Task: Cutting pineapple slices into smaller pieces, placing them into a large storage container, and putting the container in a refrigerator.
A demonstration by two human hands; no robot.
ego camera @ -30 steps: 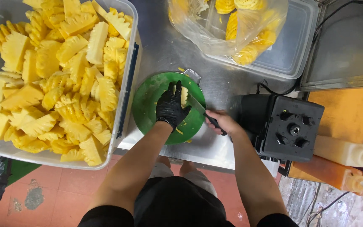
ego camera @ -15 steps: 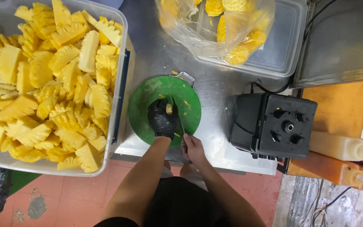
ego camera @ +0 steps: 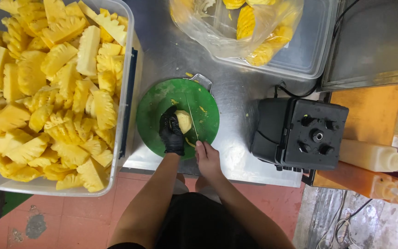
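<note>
Slicing pineapple piece (ego camera: pixel 184 121) with knife (ego camera: pixel 192 123)

A steel surface (ego camera: pixel 236 92) is set over a reddish tiled floor (ego camera: pixel 93 216). An orange board (ego camera: pixel 369 110) is seen at the right, cables (ego camera: pixel 342 221) below it.

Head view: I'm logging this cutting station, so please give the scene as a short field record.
Left hand: black-gloved left hand steadies a pineapple piece
Right hand: bare right hand grips a knife, blade beside the piece
Surface: round green cutting board on a steel counter
Left of board: clear tub heaped with cut pineapple
Right of board: black appliance
</note>
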